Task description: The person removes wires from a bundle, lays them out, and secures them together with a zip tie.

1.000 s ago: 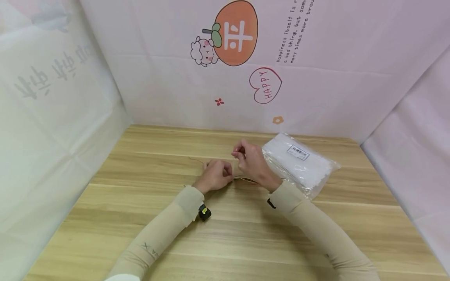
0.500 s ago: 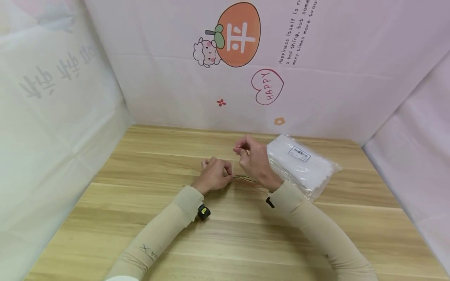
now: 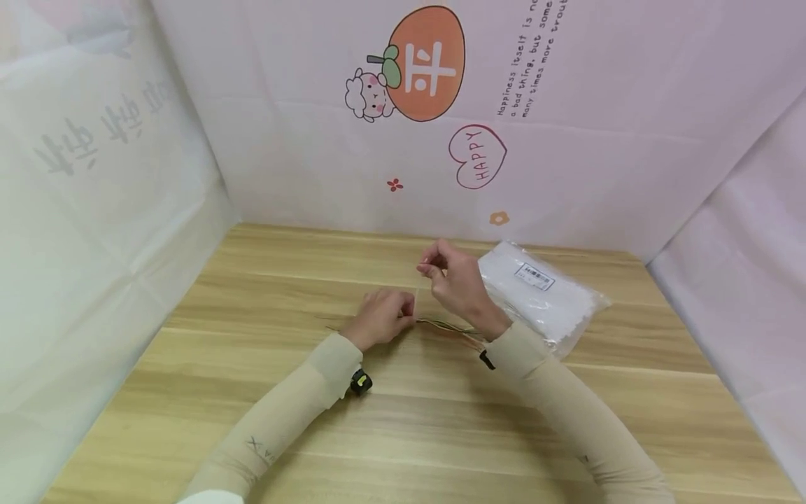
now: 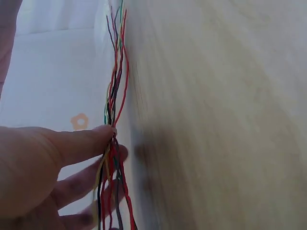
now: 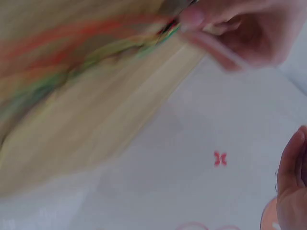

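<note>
My left hand (image 3: 380, 318) pinches a bundle of thin coloured wires (image 4: 115, 91) between thumb and fingers. Red, black, yellow and green strands run out on both sides of the grip. From these fingertips a thin white cable tie (image 5: 223, 48) sticks out, blurred in the right wrist view. Farther back and to the right, my right hand (image 3: 462, 283) is raised with thumb and index finger pressed together, pinching the tie's far end, which is barely visible. Part of the wire bundle (image 3: 447, 325) passes below the right wrist.
A clear plastic bag (image 3: 538, 290) with white contents and a barcode label lies behind and right of the right hand. The wooden table (image 3: 403, 434) ends at a printed white cloth (image 3: 302, 161) at the back, with cloth walls on both sides.
My right hand has risen slightly away from the left one, its pinch kept. The left hand stays on the bundle, and the wires at right show more toward the right wrist.
</note>
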`<state>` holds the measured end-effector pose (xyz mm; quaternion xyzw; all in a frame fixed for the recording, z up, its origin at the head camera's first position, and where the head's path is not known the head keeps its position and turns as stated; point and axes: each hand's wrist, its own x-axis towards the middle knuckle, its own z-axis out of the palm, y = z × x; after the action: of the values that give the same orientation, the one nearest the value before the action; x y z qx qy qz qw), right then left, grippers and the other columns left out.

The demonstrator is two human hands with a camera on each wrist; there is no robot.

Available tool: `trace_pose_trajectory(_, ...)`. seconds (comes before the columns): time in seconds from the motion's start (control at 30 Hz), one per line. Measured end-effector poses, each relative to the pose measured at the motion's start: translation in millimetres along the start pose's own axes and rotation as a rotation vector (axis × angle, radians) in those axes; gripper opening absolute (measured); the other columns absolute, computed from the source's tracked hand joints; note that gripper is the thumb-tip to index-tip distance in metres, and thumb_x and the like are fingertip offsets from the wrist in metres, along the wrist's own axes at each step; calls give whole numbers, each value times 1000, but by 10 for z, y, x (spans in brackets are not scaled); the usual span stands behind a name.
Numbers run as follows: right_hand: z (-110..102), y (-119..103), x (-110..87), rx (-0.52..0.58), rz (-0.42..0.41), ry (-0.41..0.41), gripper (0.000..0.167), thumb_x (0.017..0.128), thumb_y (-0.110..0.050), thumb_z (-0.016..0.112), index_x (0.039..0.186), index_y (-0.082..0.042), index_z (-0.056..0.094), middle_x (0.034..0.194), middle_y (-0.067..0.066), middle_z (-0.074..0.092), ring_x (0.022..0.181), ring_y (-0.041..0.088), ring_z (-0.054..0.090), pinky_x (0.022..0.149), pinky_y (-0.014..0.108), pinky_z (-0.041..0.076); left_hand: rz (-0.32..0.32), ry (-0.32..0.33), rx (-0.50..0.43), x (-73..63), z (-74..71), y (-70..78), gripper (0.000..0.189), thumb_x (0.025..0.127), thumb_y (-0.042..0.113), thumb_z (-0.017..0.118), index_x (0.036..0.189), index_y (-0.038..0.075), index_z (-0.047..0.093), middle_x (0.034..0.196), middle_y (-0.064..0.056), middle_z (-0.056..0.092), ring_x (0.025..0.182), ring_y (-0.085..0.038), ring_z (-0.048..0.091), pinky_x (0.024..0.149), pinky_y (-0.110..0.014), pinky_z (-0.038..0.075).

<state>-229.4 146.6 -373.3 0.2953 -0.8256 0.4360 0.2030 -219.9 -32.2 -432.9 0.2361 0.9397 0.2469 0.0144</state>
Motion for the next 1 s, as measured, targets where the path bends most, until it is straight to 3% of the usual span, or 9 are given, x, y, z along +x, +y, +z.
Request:
trace_pose_trajectory(0.2, -168, 132, 102, -8, 76, -35, 7, 96, -1, 73, 96, 1, 66, 91, 15, 76, 83, 25, 75, 72, 23, 59, 37, -66, 153, -62, -15, 9, 17, 101, 34, 73, 89, 21, 74, 86, 6, 72, 78, -15, 58, 75, -38, 35)
trace_pose_trajectory(0.3, -242, 169, 114, -47, 196, -81, 11, 100, -10, 73, 101, 0, 71, 97, 16, 79, 87, 27, 76, 75, 30, 62, 51, -96, 215, -98, -31, 21, 16, 101, 29, 72, 90, 18, 74, 85, 3, 71, 76, -16, 55, 74, -38, 35)
trace_pose_trajectory(0.37, -274, 170, 94, -107, 303, -165, 21, 103, -20, 70, 110, -1, 74, 106, 15, 79, 94, 27, 77, 80, 35, 63, 51, -113, 242, -123, -40, 22, 12, 101, 21, 72, 92, 14, 73, 86, 0, 71, 75, -18, 55, 75, -38, 38)
trace_pose_trajectory(0.47, -277, 127, 20, -234, 371, -375, 33, 108, -28, 62, 122, 0, 73, 117, 18, 77, 105, 31, 75, 89, 43, 62, 43, -126, 256, -151, -64, 16, 1, 97, 8, 73, 98, 9, 72, 93, -5, 72, 80, -20, 58, 78, -38, 47)
trace_pose_trajectory(0.57, -202, 17, -96, -371, 314, -594, 37, 111, -26, 54, 125, 5, 69, 117, 20, 75, 108, 34, 73, 95, 48, 60, 25, -134, 253, -155, -100, 9, 11, 94, -1, 73, 102, 6, 71, 99, -8, 72, 87, -22, 64, 82, -39, 55)
trace_pose_trajectory(0.7, -17, -122, -276, -640, 139, -729, 29, 112, -20, 50, 126, 3, 62, 113, 19, 72, 106, 37, 71, 96, 51, 57, 7, -153, 211, -118, -150, 13, 14, 95, -3, 69, 106, 5, 69, 104, -10, 72, 96, -27, 69, 85, -40, 60)
trace_pose_trajectory(0.77, 76, -128, -365, -759, 57, -729, 26, 111, -16, 50, 128, 2, 58, 117, 20, 70, 111, 39, 70, 99, 52, 55, 13, -161, 179, -100, -171, 14, 15, 96, -3, 66, 109, 5, 67, 107, -11, 72, 99, -28, 69, 86, -40, 60)
trace_pose_trajectory(0.83, 156, -88, -433, -812, -4, -690, 20, 112, -13, 49, 123, 0, 57, 111, 19, 68, 106, 38, 70, 92, 51, 57, 34, -155, 131, -92, -191, 6, 19, 96, -6, 63, 111, 5, 65, 109, -10, 72, 100, -27, 69, 87, -39, 59)
trace_pose_trajectory(1.0, 239, 107, -510, -705, -96, -540, 8, 111, -12, 52, 109, -6, 57, 91, 10, 63, 83, 26, 65, 60, 36, 53, 103, -87, 34, -106, -256, -40, 26, 90, -18, 55, 98, 5, 64, 95, -10, 69, 84, -20, 60, 75, -34, 51)
